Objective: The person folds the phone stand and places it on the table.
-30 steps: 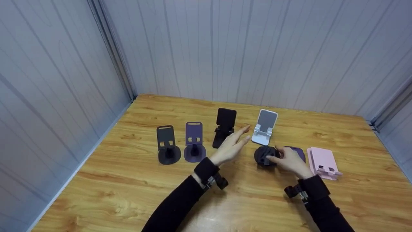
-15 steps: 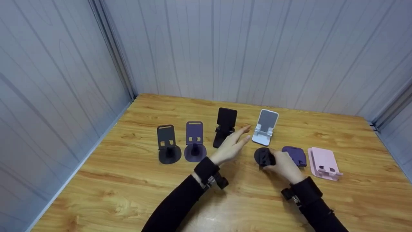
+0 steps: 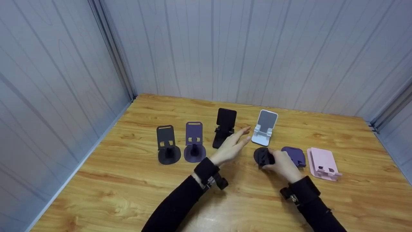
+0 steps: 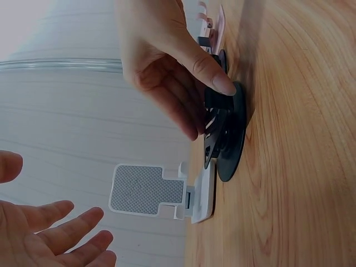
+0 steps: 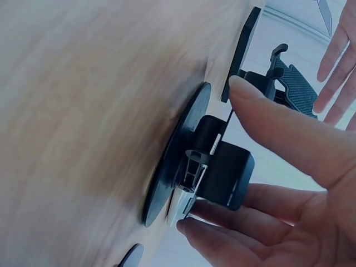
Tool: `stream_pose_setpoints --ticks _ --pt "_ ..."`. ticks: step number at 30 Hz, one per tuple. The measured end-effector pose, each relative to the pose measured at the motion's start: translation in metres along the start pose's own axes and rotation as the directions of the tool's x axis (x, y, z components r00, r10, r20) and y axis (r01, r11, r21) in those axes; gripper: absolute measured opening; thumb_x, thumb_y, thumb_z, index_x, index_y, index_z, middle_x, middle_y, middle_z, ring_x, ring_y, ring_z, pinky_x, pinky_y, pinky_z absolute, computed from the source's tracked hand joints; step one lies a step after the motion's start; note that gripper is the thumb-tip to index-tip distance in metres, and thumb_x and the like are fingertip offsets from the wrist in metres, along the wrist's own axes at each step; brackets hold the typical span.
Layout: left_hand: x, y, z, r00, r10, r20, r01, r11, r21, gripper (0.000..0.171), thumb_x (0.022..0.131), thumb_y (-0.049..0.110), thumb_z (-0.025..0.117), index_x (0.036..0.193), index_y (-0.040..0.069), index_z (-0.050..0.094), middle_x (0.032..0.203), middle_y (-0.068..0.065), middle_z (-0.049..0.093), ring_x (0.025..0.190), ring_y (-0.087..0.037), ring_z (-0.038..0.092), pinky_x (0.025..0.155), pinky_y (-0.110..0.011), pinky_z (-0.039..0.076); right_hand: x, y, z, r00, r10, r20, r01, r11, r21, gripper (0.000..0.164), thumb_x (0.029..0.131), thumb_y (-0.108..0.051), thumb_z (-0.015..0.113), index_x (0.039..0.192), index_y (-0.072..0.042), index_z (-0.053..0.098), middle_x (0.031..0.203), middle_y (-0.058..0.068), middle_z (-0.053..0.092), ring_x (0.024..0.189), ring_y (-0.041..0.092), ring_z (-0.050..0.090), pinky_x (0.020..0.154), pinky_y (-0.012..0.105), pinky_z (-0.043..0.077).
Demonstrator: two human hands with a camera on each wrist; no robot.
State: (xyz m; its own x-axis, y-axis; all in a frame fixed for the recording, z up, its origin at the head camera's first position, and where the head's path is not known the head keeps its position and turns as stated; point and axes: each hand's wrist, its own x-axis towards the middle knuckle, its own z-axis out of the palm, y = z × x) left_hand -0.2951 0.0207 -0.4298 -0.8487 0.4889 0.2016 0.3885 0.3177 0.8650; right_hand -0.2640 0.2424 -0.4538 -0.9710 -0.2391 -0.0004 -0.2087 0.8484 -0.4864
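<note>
My right hand (image 3: 285,166) holds a folded black phone stand (image 3: 264,158) by its upper part, thumb on the near edge and fingers on the far edge. The round black base (image 5: 177,158) stays low at the wooden table. From the left wrist view, the folded plate (image 4: 211,142) slants over that base. My left hand (image 3: 230,146) hovers with fingers extended and holds nothing. It partly overlaps a black rectangular phone stand (image 3: 226,119) in the head view. Just behind the held stand is an unfolded white phone stand (image 3: 266,121) with a grey pad.
Beside my right hand lies a folded purple phone stand (image 3: 295,156), then a folded pink one (image 3: 324,158). Two unfolded round-based stands, one dark grey (image 3: 165,133) and one purple (image 3: 194,130), stand at left. Panelled walls (image 3: 206,48) enclose the table (image 3: 112,193).
My right hand has shifted slightly left and taken a fuller grip across the black stand's upper part, uncovering the folded purple stand. My left hand has stayed in place.
</note>
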Motion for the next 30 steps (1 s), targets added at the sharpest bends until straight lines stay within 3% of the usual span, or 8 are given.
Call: stream_pose_setpoints --ticks 14,30 --pt "0.001 -0.003 0.001 1.0 0.009 0.005 -0.009 0.998 0.065 0.051 0.107 0.033 0.04 0.153 0.011 0.037 0.15 -0.013 0.049 0.141 -0.029 0.042 0.115 -0.044 0.037 0.003 0.0 0.001 1.0 -0.011 0.001 0.011 0.999 -0.04 0.063 0.083 -0.008 0.078 0.132 0.019 0.05 0.129 0.039 0.055 0.12 0.052 0.054 0.102 0.059 0.045" --pt "0.0 -0.002 0.001 1.0 0.012 0.014 -0.013 0.998 0.056 0.052 0.107 0.031 0.04 0.153 0.007 0.036 0.151 -0.014 0.048 0.142 -0.028 0.042 0.116 -0.043 0.037 0.013 0.002 -0.003 0.998 0.015 0.055 -0.012 0.999 -0.045 0.063 0.086 -0.009 0.076 0.135 0.019 0.047 0.134 0.039 0.051 0.125 0.052 0.05 0.105 0.059 0.043"
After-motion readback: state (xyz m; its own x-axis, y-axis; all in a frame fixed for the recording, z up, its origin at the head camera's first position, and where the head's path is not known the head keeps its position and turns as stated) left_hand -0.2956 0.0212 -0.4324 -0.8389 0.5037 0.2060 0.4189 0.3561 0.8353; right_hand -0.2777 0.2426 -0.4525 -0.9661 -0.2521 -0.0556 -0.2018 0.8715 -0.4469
